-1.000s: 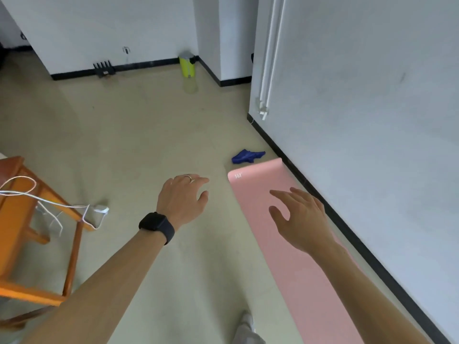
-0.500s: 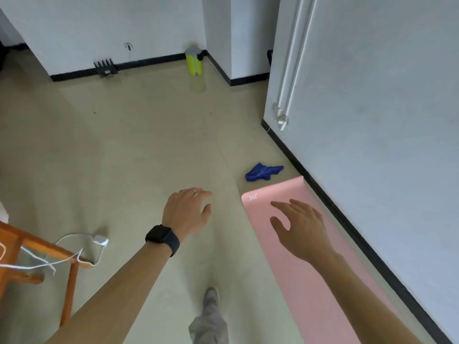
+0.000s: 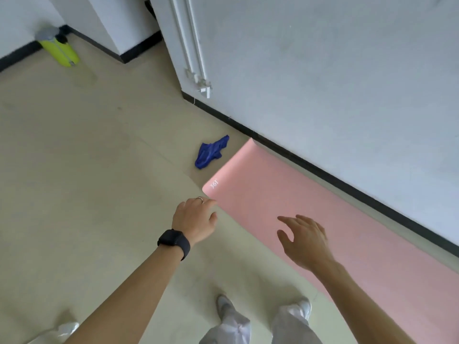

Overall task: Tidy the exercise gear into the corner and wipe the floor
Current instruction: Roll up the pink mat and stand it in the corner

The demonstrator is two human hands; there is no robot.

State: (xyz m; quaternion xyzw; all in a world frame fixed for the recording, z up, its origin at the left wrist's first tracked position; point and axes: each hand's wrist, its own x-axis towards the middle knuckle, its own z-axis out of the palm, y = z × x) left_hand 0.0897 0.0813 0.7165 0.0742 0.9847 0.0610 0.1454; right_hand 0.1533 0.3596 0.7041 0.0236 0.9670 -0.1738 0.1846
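Note:
A pink exercise mat [image 3: 273, 184] lies unrolled on the floor along the right wall. A crumpled blue cloth [image 3: 210, 152] sits on the floor just beyond the mat's far end. My left hand [image 3: 195, 219], with a black watch and a ring, hovers near the mat's near-left corner, fingers loosely curled and empty. My right hand [image 3: 304, 240] is held above the mat with fingers spread, holding nothing.
A yellow-green bottle [image 3: 59, 49] with a grey cap stands at the far wall. White pipes [image 3: 196, 58] run down the wall corner to the skirting. My feet [image 3: 224, 304] stand on the beige floor beside the mat. A white object [image 3: 64, 328] lies at the bottom left.
I have stepped forward and turned toward the mat. The orange stool and its cable have left the view. Both hands are now closer to the mat's end.

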